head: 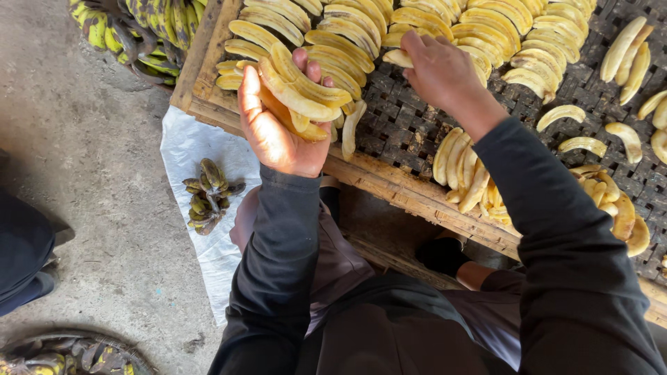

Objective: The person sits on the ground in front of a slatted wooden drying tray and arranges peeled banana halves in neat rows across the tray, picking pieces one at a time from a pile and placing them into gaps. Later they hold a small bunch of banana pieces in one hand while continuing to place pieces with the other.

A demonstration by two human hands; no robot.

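Nearest the camera are the person's black long sleeves (pixel 278 278), of smooth matte fabric, reaching up from the lap.

The left hand (pixel 278 132) is palm-up, fingers curled around a stack of peeled banana slices (pixel 299 94): long, curved, pale yellow strips with a soft, slightly glossy surface. The stack rests across the palm and fingers, directly above the near wooden edge of the drying rack (pixel 389 184). The right hand (pixel 438 69) is turned palm-down, its fingertips pinching one end of a single banana slice (pixel 397 58), which lies against the overlapping row of laid slices (pixel 431 24) at the far part of the rack. The two hands are near each other, the right one further from the body.

The rack has a rough, weathered timber frame and a dark woven lattice bed (pixel 403 128). A small cluster of slices (pixel 465 170) lies just beside the right forearm, and loose slices (pixel 583 128) are scattered to the right of it.

Left of the rack, a white woven sack (pixel 187 146) lies on the grey concrete floor (pixel 83 160), carrying a small heap of dark green-brown peels (pixel 208 196). Unpeeled bananas (pixel 139 28), yellow-green with black blotches, sit at the upper left.
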